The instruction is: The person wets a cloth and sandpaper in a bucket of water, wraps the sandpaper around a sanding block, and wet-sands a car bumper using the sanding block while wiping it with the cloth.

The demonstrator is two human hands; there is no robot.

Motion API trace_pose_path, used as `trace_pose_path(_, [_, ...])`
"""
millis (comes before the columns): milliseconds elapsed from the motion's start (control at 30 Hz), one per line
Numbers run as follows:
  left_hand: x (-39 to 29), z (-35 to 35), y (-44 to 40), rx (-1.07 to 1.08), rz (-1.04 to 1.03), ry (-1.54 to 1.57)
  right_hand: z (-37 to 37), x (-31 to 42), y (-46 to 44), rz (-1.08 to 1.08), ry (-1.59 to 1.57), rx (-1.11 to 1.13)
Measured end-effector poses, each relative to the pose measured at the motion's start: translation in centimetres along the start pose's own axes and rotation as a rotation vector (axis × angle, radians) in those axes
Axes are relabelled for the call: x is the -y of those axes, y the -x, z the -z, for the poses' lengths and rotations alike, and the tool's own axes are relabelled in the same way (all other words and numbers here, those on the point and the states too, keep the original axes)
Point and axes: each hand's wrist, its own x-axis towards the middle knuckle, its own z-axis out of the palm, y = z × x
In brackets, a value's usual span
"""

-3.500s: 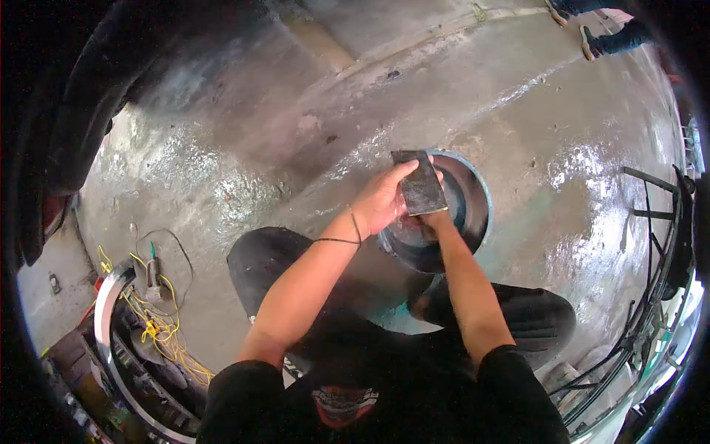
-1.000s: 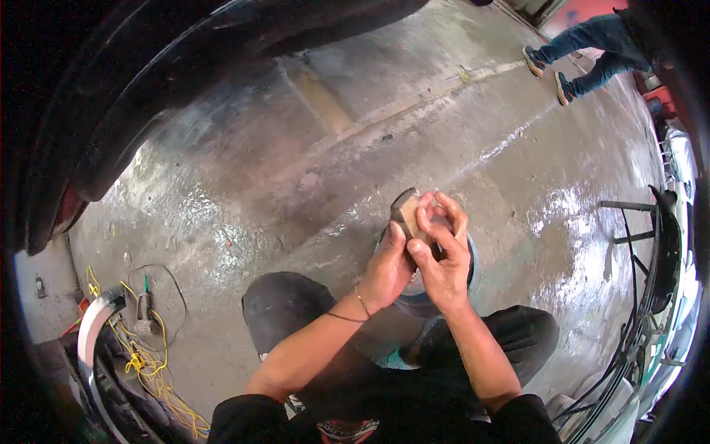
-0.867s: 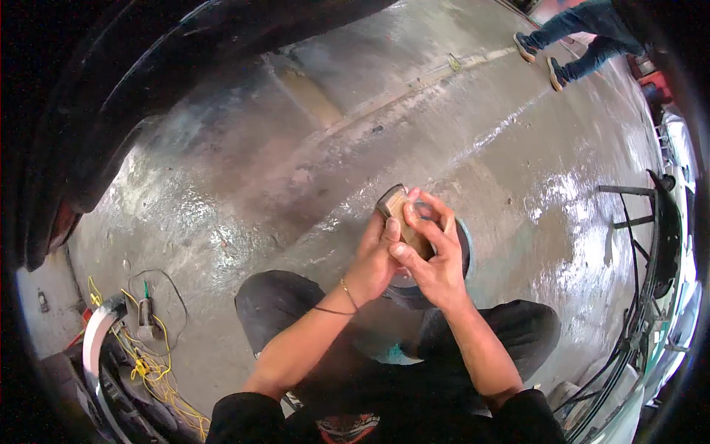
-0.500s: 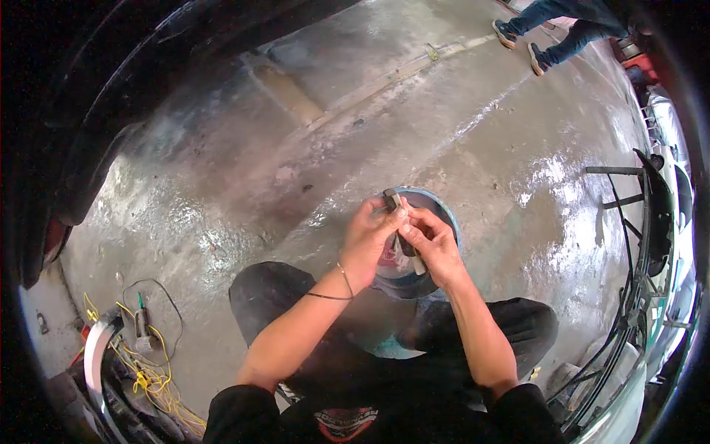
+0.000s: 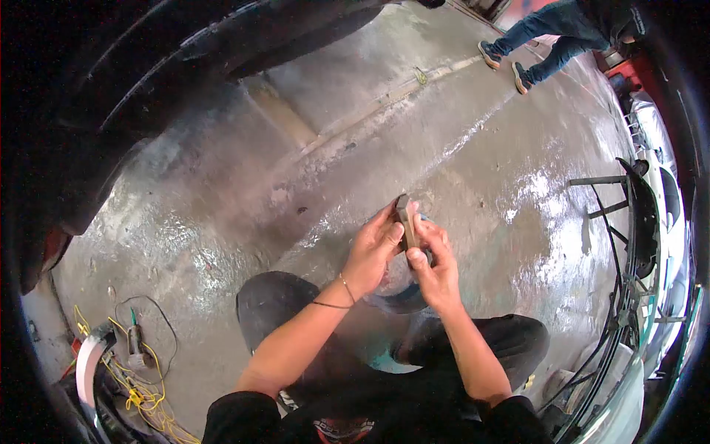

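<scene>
Both hands hold a small grey-brown block (image 5: pixel 407 220), possibly a sanding block, up in front of me. My left hand (image 5: pixel 372 253) grips its left side, with the thumb lying near the block's face. On the right side, the fingers and thumb of my right hand (image 5: pixel 439 275) close around the lower part. Below the hands stands a round bucket (image 5: pixel 401 302), mostly covered by them. A thin bracelet and a dark band circle my left wrist.
A dark car body (image 5: pixel 185 81) overhangs the left. Yellow cord (image 5: pixel 144 403) and a corded tool (image 5: pixel 135 344) lie at lower left. Car parts on a rack (image 5: pixel 629 274) line the right. A person in jeans (image 5: pixel 547 52) stands at top right. The concrete floor (image 5: pixel 488 200) looks wet.
The block has been turned more upright between my hands, showing its broad side. My right hand has shifted slightly down. The view has tilted a little, and the person at top right appears further left.
</scene>
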Motion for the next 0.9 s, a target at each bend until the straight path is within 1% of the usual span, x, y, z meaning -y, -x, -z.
trace_pose_path(100, [-1.2,-0.4,0.3,0.082,-0.05,-0.059,-0.5,2.0,-0.2,-0.012,0.127,-0.019])
trace_pose_path(200, [-2.0,-0.8,0.6,0.087,-0.076,-0.064,-1.1,2.0,-0.2,0.066,0.099,-0.048])
trace_pose_path(300, [-1.6,0.2,0.4,0.154,-0.1,-0.081,-1.1,1.4,-0.5,0.041,-0.06,-0.046])
trace_pose_path(400, [-2.1,-0.1,0.5,0.132,-0.12,-0.212,-1.0,1.3,-0.7,0.002,-0.143,-0.031])
trace_pose_path(500, [-1.9,-0.5,0.4,0.149,-0.144,-0.117,-1.0,0.5,-0.8,0.053,-0.137,-0.025])
trace_pose_path(600, [-1.9,-0.7,0.7,0.132,-0.091,-0.066,-0.8,1.0,-1.0,0.065,-0.09,-0.023])
trace_pose_path(700, [-1.2,0.3,0.6,0.125,-0.048,-0.095,-0.6,0.4,-0.7,0.022,-0.038,-0.006])
trace_pose_path(800, [-2.4,-0.4,0.7,0.12,-0.064,-0.147,-0.7,0.9,-0.7,0.093,0.032,0.003])
trace_pose_path(833, [-3.0,-1.1,0.9,0.081,-0.031,-0.032,-0.8,0.8,-0.8,0.097,0.048,0.0])
trace_pose_path(900, [-3.2,-0.9,0.9,0.031,0.017,0.068,-0.7,0.8,-0.7,0.116,0.048,0.023])
